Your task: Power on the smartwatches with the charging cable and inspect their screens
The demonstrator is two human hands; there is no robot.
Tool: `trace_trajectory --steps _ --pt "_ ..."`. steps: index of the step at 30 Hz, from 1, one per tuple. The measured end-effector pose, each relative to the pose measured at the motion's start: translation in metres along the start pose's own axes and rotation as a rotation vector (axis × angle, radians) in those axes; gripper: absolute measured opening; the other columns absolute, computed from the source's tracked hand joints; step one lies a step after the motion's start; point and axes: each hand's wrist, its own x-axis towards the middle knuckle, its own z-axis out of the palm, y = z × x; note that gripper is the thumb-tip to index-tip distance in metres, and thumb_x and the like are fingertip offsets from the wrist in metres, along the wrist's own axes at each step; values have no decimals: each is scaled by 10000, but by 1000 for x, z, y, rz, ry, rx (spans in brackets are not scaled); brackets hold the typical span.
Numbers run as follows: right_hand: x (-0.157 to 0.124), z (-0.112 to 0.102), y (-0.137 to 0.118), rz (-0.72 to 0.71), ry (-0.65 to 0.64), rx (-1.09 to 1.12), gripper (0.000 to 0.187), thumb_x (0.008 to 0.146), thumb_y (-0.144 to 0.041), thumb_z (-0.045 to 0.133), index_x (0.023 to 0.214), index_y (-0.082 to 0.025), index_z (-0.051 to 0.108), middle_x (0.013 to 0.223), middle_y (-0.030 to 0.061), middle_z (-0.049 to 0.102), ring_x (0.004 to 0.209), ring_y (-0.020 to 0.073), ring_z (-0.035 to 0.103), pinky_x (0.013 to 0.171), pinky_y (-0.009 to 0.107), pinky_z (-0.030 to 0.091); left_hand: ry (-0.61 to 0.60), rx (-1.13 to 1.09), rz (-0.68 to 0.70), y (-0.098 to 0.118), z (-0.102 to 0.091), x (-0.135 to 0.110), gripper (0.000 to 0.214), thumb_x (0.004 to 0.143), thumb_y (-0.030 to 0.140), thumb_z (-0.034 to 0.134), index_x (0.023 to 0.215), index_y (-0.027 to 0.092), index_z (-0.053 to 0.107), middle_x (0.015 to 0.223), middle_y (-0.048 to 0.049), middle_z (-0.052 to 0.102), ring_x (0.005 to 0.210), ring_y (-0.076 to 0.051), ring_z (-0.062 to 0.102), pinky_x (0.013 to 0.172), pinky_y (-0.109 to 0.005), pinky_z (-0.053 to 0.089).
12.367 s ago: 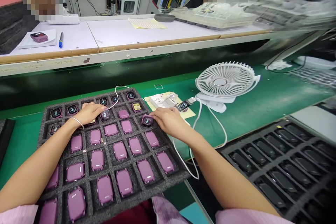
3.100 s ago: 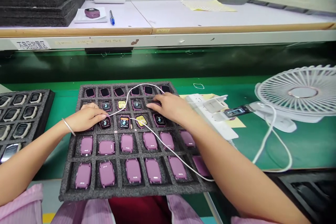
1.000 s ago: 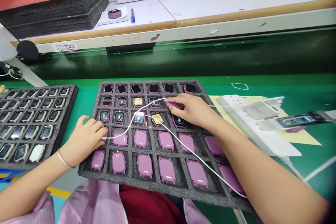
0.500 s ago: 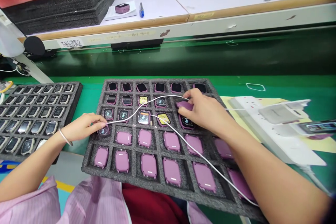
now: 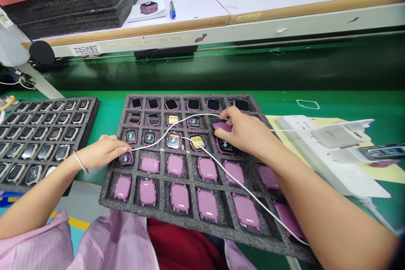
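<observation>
A dark grey foam tray (image 5: 202, 230) holds several purple smartwatches in its compartments. Some lie screen up, a few lit; the front two rows mostly lie back up, like this one (image 5: 179, 197). At the tray's left side my left hand (image 5: 103, 152) is closed, its fingertips pinching the end of a white cable (image 5: 147, 147) against a lit smartwatch (image 5: 126, 158). My right hand (image 5: 245, 130) is closed on the edge of a purple smartwatch (image 5: 222, 126), tilted in its compartment; its fingers hide part of it. Another white cable (image 5: 234, 173) runs across the tray to a smartwatch (image 5: 174, 139).
Left of my tray is a second foam tray (image 5: 90, 124) of pale-framed watches. A white power strip (image 5: 332, 164) with chargers lies right, on yellow paper. On the shelf are stacked black foam (image 5: 95, 8), a watch on paper (image 5: 148, 7) and a blue pen (image 5: 172, 10).
My left fingers have pressed in slightly closer over the lit smartwatch at the tray's left side. My right hand keeps its hold almost unmoved. The view has shifted very slightly.
</observation>
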Motion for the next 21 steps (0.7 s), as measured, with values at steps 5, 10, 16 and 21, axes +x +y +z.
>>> trace_trajectory --steps 5,10,16,21 --pt "1 1 1 -27 13 10 280 720 -308 581 981 -216 537 782 82 674 741 305 663 633 342 451 -65 25 -65 5 -1 2 460 1021 454 283 1169 262 675 1114 -39 731 1018 -242 563 974 -394 320" --pt "0 0 0 -11 8 35 265 715 -289 592 960 -217 522 796 93 671 755 313 659 644 346 437 -94 30 -100 9 -2 3 459 1018 450 283 1163 261 676 1143 -37 724 1053 -250 565 1000 -410 298" --pt "-1 -2 -3 -21 18 31 262 723 -264 581 969 -212 511 820 90 671 784 289 645 666 322 418 -28 53 -59 0 0 4 503 1008 505 273 1151 272 695 1099 -36 730 1020 -233 592 980 -365 350" --pt "1 0 -1 -35 33 26 259 713 -255 578 962 -215 516 770 61 652 715 255 613 633 303 386 -52 60 -74 -2 -2 6 520 997 517 270 1161 272 698 1132 -41 729 1057 -248 589 1012 -394 328"
